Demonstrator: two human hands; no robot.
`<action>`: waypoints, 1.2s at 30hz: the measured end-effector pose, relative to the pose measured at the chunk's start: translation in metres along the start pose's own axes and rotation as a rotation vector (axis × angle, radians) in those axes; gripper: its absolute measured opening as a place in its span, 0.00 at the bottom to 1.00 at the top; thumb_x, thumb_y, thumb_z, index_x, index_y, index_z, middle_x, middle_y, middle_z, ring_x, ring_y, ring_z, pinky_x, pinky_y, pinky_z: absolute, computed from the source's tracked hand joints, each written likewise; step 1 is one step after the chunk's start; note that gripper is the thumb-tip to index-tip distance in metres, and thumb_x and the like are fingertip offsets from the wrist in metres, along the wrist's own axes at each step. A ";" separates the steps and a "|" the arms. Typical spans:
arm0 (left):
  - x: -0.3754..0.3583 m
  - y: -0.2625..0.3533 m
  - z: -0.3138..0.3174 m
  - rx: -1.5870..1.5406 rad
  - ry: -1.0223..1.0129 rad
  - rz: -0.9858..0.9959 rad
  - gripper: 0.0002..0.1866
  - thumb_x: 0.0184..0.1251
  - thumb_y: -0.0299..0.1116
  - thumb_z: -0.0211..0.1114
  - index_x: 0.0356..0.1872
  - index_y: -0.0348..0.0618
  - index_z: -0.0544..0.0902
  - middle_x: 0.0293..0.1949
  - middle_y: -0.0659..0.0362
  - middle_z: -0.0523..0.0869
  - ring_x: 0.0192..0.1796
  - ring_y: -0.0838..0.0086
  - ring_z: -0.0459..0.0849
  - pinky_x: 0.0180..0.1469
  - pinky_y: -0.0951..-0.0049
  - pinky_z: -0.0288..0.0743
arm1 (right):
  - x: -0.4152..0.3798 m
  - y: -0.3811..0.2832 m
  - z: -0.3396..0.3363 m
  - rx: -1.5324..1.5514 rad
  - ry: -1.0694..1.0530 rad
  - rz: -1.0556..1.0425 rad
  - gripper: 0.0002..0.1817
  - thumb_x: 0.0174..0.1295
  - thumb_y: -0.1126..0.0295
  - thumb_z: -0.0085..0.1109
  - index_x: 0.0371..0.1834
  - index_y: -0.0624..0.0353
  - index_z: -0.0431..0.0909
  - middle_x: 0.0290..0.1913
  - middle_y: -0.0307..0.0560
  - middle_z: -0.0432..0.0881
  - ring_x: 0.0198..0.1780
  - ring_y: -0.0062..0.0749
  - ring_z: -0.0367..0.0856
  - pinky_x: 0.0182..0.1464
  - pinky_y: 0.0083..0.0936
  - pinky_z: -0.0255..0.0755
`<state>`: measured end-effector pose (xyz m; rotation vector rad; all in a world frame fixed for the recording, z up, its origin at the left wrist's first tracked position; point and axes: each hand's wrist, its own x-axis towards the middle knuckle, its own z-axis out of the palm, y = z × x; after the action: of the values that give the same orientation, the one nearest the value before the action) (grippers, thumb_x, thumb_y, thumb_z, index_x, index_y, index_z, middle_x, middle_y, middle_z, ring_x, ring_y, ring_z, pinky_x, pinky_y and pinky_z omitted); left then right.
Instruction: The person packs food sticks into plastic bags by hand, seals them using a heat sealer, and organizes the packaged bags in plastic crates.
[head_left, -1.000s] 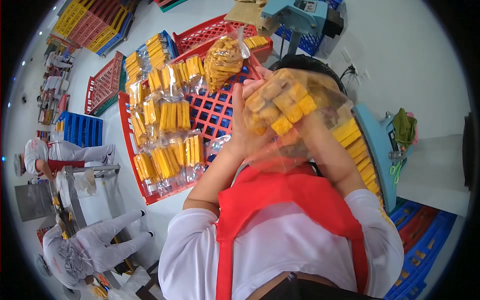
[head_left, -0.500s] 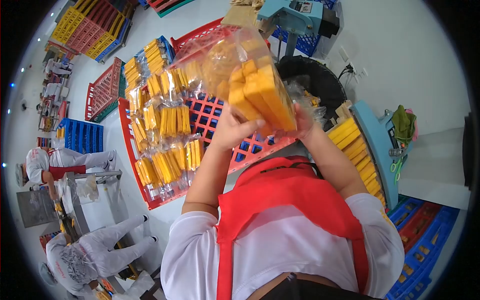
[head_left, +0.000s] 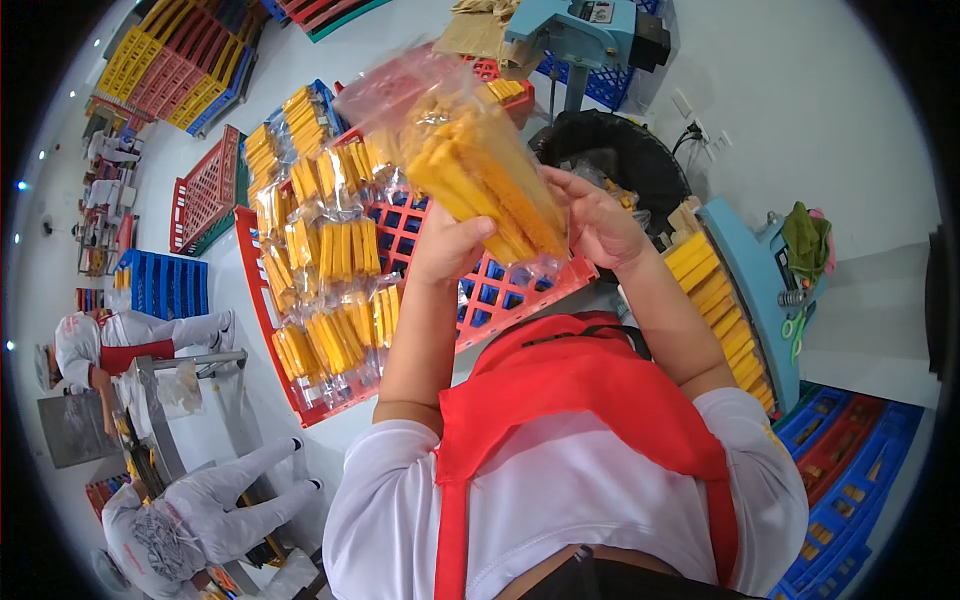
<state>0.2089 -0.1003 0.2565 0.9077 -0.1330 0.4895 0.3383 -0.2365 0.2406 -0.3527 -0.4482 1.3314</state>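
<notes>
A clear plastic bag of yellow sticks (head_left: 490,185) is held up in front of me, tilted, with its loose top toward the upper left. My left hand (head_left: 452,240) grips its lower left side, thumb on the front. At the bag's right edge, my right hand (head_left: 598,218) has its fingers curled in against the plastic; the fingertips are partly hidden. Below and to the left, a red crate (head_left: 263,318) bears rows of packed bags of yellow sticks (head_left: 348,248).
A black-lined bin (head_left: 655,160) stands beyond my right hand. Near it are a blue machine (head_left: 580,40) and a tilted tray of yellow sticks (head_left: 715,300). Stacked crates (head_left: 175,60) stand at the upper left. Two people (head_left: 190,520) in white work at the lower left.
The bag has moved slightly left and turned, showing its flatter side. My right hand has shifted from under its lower corner up to its right edge.
</notes>
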 end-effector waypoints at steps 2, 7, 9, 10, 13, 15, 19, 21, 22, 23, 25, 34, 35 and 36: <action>-0.001 0.001 -0.001 0.054 0.006 -0.099 0.36 0.45 0.31 0.68 0.56 0.37 0.60 0.52 0.56 0.69 0.56 0.69 0.68 0.56 0.68 0.62 | -0.001 0.003 0.003 -0.245 0.007 -0.019 0.37 0.48 0.74 0.61 0.62 0.59 0.53 0.57 0.44 0.65 0.59 0.28 0.62 0.60 0.26 0.56; 0.003 0.004 0.010 0.377 0.154 0.004 0.41 0.45 0.31 0.68 0.60 0.38 0.54 0.56 0.55 0.65 0.57 0.68 0.66 0.58 0.68 0.59 | 0.003 0.000 0.006 -0.475 0.057 -0.203 0.39 0.45 0.78 0.62 0.62 0.58 0.53 0.58 0.43 0.63 0.61 0.30 0.59 0.61 0.27 0.53; 0.001 0.005 0.019 0.488 0.162 0.051 0.43 0.45 0.31 0.68 0.62 0.39 0.51 0.57 0.54 0.63 0.58 0.67 0.65 0.59 0.68 0.58 | 0.004 -0.001 0.006 -0.595 0.067 -0.279 0.40 0.43 0.78 0.63 0.62 0.58 0.53 0.59 0.43 0.62 0.61 0.30 0.59 0.62 0.28 0.51; -0.003 0.004 0.025 0.572 0.137 0.150 0.45 0.45 0.31 0.68 0.63 0.39 0.48 0.58 0.54 0.61 0.59 0.67 0.64 0.60 0.67 0.57 | 0.005 -0.001 0.003 -0.754 0.065 -0.345 0.41 0.43 0.77 0.64 0.62 0.58 0.52 0.58 0.43 0.62 0.61 0.31 0.60 0.61 0.28 0.52; -0.012 0.001 0.046 0.592 0.147 0.191 0.50 0.45 0.34 0.68 0.63 0.38 0.41 0.60 0.52 0.58 0.61 0.65 0.61 0.63 0.65 0.51 | 0.006 -0.005 0.010 -1.268 0.029 -0.558 0.42 0.40 0.77 0.66 0.62 0.57 0.54 0.58 0.46 0.62 0.60 0.34 0.60 0.60 0.27 0.54; -0.011 -0.006 0.033 1.207 0.141 0.433 0.53 0.43 0.38 0.69 0.62 0.34 0.39 0.60 0.50 0.58 0.61 0.63 0.61 0.63 0.63 0.48 | 0.005 -0.002 0.014 -1.625 -0.009 -0.706 0.43 0.39 0.77 0.67 0.62 0.56 0.55 0.58 0.49 0.61 0.60 0.37 0.60 0.60 0.27 0.55; -0.013 0.001 0.036 0.995 0.065 0.236 0.54 0.43 0.39 0.68 0.62 0.34 0.35 0.59 0.47 0.60 0.60 0.60 0.61 0.63 0.61 0.50 | 0.001 0.009 0.005 -1.031 0.164 -0.294 0.43 0.39 0.74 0.67 0.62 0.55 0.54 0.59 0.52 0.60 0.61 0.42 0.58 0.60 0.29 0.55; -0.014 -0.002 0.026 1.046 0.057 0.319 0.52 0.46 0.36 0.66 0.63 0.36 0.34 0.58 0.47 0.60 0.60 0.61 0.63 0.61 0.62 0.54 | 0.002 0.009 0.002 -1.018 0.150 -0.251 0.43 0.40 0.74 0.66 0.63 0.55 0.53 0.61 0.53 0.58 0.62 0.44 0.57 0.60 0.30 0.55; -0.014 -0.005 0.021 1.156 0.067 0.437 0.51 0.48 0.33 0.65 0.63 0.39 0.34 0.57 0.47 0.61 0.59 0.62 0.64 0.60 0.63 0.57 | 0.002 0.008 0.005 -1.014 0.145 -0.238 0.43 0.40 0.74 0.66 0.63 0.56 0.53 0.61 0.54 0.58 0.63 0.44 0.56 0.60 0.31 0.54; -0.017 -0.007 0.020 1.156 0.066 0.438 0.51 0.48 0.33 0.65 0.63 0.39 0.34 0.57 0.47 0.61 0.59 0.62 0.64 0.60 0.63 0.57 | 0.001 0.007 0.011 -1.332 0.053 -0.479 0.42 0.43 0.71 0.64 0.63 0.57 0.52 0.62 0.55 0.56 0.64 0.45 0.55 0.61 0.31 0.53; -0.021 -0.007 0.028 0.576 0.170 0.208 0.50 0.50 0.30 0.63 0.64 0.44 0.31 0.58 0.47 0.61 0.58 0.62 0.66 0.58 0.66 0.61 | 0.000 -0.001 0.031 -1.642 -0.049 -0.730 0.41 0.46 0.69 0.62 0.64 0.58 0.50 0.63 0.56 0.54 0.64 0.46 0.54 0.62 0.32 0.51; -0.027 -0.042 0.018 -0.773 0.241 -0.510 0.24 0.65 0.51 0.40 0.51 0.43 0.69 0.46 0.54 0.75 0.48 0.64 0.76 0.48 0.61 0.72 | 0.054 -0.017 0.005 -0.940 0.191 0.429 0.21 0.57 0.55 0.51 0.40 0.64 0.74 0.44 0.45 0.76 0.44 0.24 0.73 0.47 0.20 0.66; -0.029 -0.044 0.018 -0.774 0.245 -0.518 0.24 0.65 0.51 0.40 0.51 0.43 0.69 0.46 0.54 0.75 0.48 0.64 0.76 0.48 0.61 0.72 | 0.054 -0.013 -0.003 -0.933 0.197 0.429 0.21 0.57 0.55 0.51 0.40 0.64 0.74 0.44 0.45 0.76 0.44 0.24 0.73 0.47 0.20 0.66; -0.031 -0.046 0.017 -0.772 0.325 -0.539 0.24 0.65 0.51 0.40 0.51 0.43 0.69 0.46 0.54 0.75 0.47 0.64 0.76 0.46 0.61 0.73 | 0.055 -0.008 -0.009 -0.883 0.240 0.467 0.19 0.57 0.55 0.51 0.37 0.62 0.75 0.37 0.41 0.76 0.38 0.21 0.73 0.41 0.19 0.67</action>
<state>0.2045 -0.1478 0.2239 0.0798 0.2102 0.0504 0.3596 -0.1845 0.2426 -1.4017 -0.7678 1.4510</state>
